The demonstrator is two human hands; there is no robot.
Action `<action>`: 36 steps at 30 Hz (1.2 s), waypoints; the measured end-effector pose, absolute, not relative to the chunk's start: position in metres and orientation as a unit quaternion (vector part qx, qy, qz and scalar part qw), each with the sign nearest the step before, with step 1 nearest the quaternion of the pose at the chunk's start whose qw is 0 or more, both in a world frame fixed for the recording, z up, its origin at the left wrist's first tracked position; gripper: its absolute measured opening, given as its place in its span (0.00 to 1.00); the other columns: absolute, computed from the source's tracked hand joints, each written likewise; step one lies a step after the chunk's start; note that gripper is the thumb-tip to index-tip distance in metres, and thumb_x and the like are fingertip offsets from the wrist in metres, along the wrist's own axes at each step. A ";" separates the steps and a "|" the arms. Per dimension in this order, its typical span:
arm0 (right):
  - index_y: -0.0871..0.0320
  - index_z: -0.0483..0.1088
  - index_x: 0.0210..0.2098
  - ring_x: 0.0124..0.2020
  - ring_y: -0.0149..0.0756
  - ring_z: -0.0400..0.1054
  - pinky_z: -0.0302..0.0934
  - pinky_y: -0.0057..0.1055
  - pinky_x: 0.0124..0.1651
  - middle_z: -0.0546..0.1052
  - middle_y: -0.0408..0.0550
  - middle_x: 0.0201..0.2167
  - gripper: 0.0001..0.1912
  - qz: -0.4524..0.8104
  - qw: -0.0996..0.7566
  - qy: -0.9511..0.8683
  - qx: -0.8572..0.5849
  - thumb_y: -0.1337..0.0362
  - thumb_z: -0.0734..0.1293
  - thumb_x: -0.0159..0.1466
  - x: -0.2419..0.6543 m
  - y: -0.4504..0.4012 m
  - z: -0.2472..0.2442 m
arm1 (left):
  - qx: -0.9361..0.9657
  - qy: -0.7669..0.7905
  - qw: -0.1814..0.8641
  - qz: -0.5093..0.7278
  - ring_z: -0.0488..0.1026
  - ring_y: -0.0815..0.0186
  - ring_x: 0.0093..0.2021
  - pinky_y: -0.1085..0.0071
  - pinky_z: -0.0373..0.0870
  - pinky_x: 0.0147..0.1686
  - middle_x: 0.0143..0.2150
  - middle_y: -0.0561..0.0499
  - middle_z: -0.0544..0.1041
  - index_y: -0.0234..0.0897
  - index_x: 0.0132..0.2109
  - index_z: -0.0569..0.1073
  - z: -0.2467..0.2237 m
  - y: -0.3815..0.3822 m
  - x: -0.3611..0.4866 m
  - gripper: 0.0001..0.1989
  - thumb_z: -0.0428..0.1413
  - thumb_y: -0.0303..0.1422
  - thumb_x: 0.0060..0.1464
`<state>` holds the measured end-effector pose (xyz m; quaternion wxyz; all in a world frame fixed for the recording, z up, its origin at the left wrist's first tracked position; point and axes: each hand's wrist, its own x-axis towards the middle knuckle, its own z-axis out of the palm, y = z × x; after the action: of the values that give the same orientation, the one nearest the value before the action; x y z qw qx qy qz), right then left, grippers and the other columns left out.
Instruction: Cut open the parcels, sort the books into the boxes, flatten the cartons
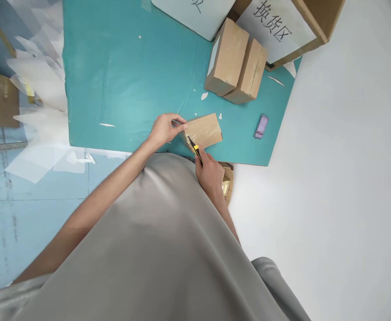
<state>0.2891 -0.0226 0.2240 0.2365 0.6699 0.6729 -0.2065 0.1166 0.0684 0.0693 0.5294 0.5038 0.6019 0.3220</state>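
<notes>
A small brown cardboard box (204,128) with clear tape lies near the front edge of the green-topped table (131,89). My left hand (166,129) grips the box at its left end, thumb on top and fingers bent along the far side. In my right hand (210,174) is a black and yellow utility knife (196,148), held like a pen. Its tip meets the taped left part of the box; whether the blade has gone through the tape I cannot tell.
Two taped cardboard boxes (228,58) stand at the back right, beside a larger open carton (302,31) bearing a Chinese sign and a white panel (198,15). A blurred purple item (261,126) lies at right. White sheets (41,89) litter the left floor. A white wall borders the right.
</notes>
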 end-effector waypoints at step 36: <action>0.61 0.57 0.69 0.46 0.42 0.80 0.69 0.32 0.47 0.81 0.61 0.55 0.27 -0.248 -0.065 0.554 0.792 0.50 0.52 0.79 0.356 -0.002 0.136 | 0.514 0.632 0.485 0.318 0.80 0.57 0.48 0.63 0.76 0.51 0.52 0.45 0.84 0.41 0.49 0.83 0.086 0.068 0.115 0.17 0.60 0.46 0.61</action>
<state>0.3559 -0.0016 0.1357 -0.0650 0.7923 0.5537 -0.2480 0.1148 0.0682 0.0856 0.4852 0.5137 0.6319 0.3184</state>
